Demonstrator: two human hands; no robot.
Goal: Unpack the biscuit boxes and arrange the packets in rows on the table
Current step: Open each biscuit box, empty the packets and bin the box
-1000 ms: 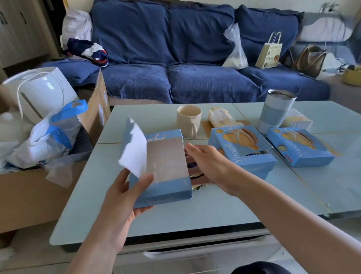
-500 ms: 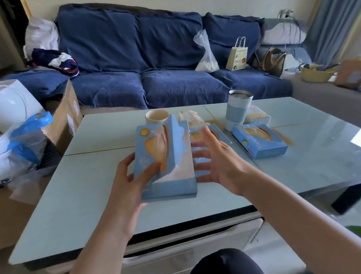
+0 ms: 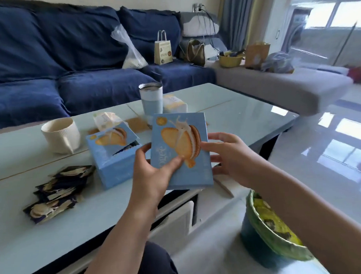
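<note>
- Bare pale glass tabletop (image 3: 247, 115) lies open right of the steel-lidded tumbler (image 3: 152, 100).
- Left half crowded: heap of dark blue foil packets (image 3: 58, 192), torn light-blue cardboard box (image 3: 112, 160), cream ribbed mug (image 3: 61, 134).
- A raised light-blue biscuit box (image 3: 182, 174) blocks the near middle.

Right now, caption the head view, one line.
Left hand holds a blue biscuit box, right hand open beside it, packets on table.

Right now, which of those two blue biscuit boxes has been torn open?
The resting box, beside the cream mug: a jagged dark gap crosses its top. The held box, in the left hand, shows an unbroken front.
</note>
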